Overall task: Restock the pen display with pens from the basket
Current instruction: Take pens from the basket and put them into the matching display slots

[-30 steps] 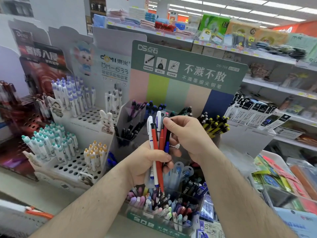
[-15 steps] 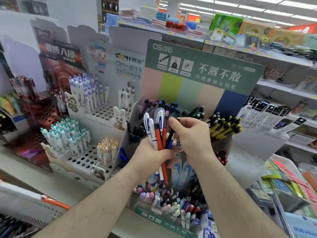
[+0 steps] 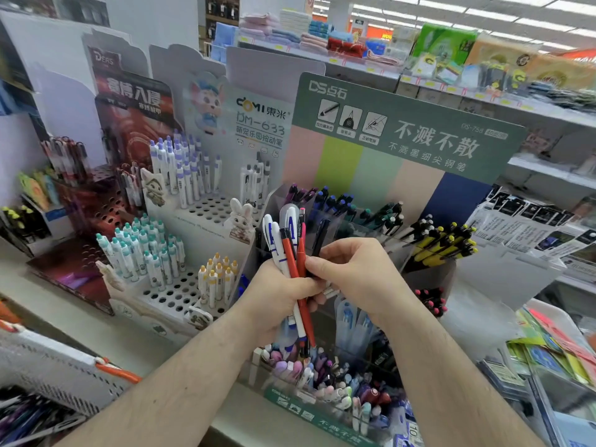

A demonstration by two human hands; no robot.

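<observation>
My left hand (image 3: 277, 295) grips a bunch of pens (image 3: 287, 250), white-and-blue, orange and red ones, upright in front of the green pen display (image 3: 403, 130). My right hand (image 3: 351, 272) pinches a dark pen (image 3: 321, 232) at the right side of the bunch. The display's clear compartments (image 3: 354, 217) behind my hands hold dark and blue pens, with yellow-and-black pens (image 3: 442, 241) at the right. The white basket (image 3: 48, 366) with an orange handle sits at the lower left, dark pens inside it.
A white perforated pen stand (image 3: 180, 285) with teal, yellow and purple pens stands left of the display. A clear tub of pastel pens (image 3: 322, 375) lies below my hands. Packaged stationery (image 3: 554, 350) fills the right; shelves of goods run behind.
The view has shifted left and down, bringing more of the basket into sight. My right hand slid lower on the bunch and now pinches the dark pen.
</observation>
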